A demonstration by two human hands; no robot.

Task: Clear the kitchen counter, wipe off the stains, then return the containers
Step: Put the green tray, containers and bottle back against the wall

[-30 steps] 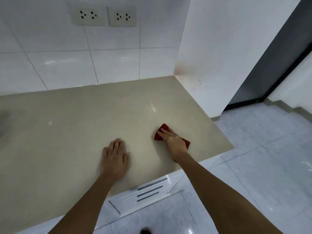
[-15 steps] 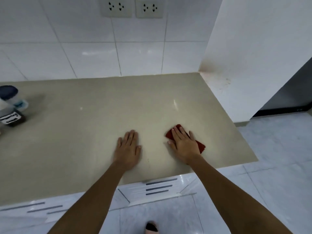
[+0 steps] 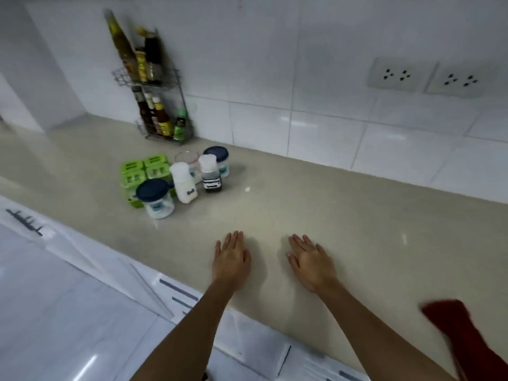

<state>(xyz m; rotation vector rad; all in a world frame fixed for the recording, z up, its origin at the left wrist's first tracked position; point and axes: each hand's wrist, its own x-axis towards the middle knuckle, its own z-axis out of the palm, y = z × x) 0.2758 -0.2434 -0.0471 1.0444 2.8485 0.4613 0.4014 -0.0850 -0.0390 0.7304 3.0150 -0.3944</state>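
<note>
Containers stand in a tight cluster on the beige stone desk [image 3: 357,215], toward its left and well apart from both hands. Among them are a set of lime-green plastic boxes [image 3: 143,174], a clear round jar with a dark blue lid [image 3: 156,199] at the front, and a white shaker labelled "Salt" [image 3: 184,185] leaning just beside that jar. To the right of the shaker is a small white-capped bottle with dark contents [image 3: 210,176]. Behind it are a second blue-lidded jar [image 3: 218,159] and a clear glass jar [image 3: 188,158].

Further back, against the white tiled wall [image 3: 316,127], a two-tier wire rack [image 3: 165,130] carries tall sauce bottles.

The left hand [image 3: 232,259] and right hand [image 3: 312,261] lie palm down on the desk near its front edge, side by side but apart. Their fingers are straight and hold nothing.

A crumpled red cloth [image 3: 461,331], blurred, lies at the lower right near the desk's front edge. It is off to the right of the right forearm, and neither hand touches it.

Two grey wall sockets [image 3: 395,75] sit in the tiles at the upper right. White cabinet fronts [image 3: 178,292] with dark slot handles run below the desk edge.
</note>
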